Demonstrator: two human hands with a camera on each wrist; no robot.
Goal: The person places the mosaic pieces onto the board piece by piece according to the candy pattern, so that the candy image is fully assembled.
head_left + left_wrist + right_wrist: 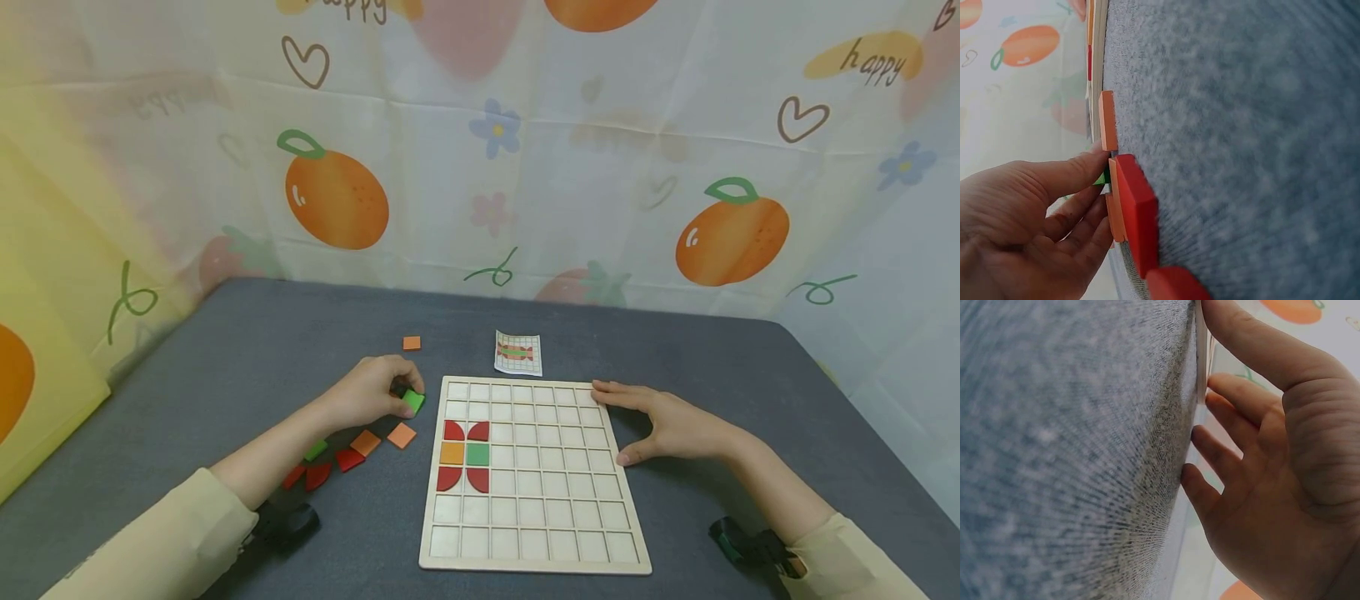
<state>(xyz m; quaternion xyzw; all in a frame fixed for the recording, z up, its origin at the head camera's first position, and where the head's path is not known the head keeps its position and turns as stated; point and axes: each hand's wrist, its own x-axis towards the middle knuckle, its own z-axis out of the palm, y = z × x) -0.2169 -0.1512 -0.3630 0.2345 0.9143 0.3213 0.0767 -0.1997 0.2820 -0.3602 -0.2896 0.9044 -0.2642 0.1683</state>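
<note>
My left hand point(375, 390) pinches a green square tile point(413, 401) between thumb and fingers, just left of the wooden grid board point(534, 560). In the left wrist view that green tile point(1104, 177) is partly hidden behind the thumb and nearby tiles. The board's left columns hold red quarter-round tiles point(477, 480), a yellow-orange square point(452, 453) and a green square point(477, 454). My right hand point(667, 421) rests at the board's right edge, fingers extended and thumb apart; in the right wrist view its fingers point(1235, 400) look straight and hold nothing.
Loose orange tiles point(402, 435), red tiles point(350, 460) and another green tile point(316, 451) lie left of the board, near my left forearm. One orange tile point(412, 342) lies farther back. A small pattern card point(517, 353) lies behind the board.
</note>
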